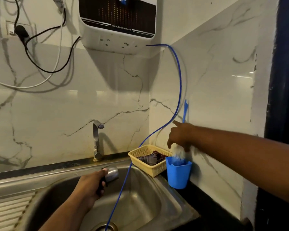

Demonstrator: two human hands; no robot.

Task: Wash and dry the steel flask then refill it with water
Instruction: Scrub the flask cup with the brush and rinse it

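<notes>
Most of the job is left, I'd judge: washing not properly begun, drying and refill untouched. Your left hand [90, 182] grips the steel flask [111, 173] over the sink [140, 205], lower centre. Your right hand [180, 135] holds a blurred brush [178, 153] above the blue cup [178, 175], index finger out. No water at the tap [97, 140].

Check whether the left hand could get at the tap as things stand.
Probably yes: the tap stands just beyond the left hand at the back rim of the sink, with nothing between them. But that hand grips the steel flask, so only a spare finger could work it.
</notes>
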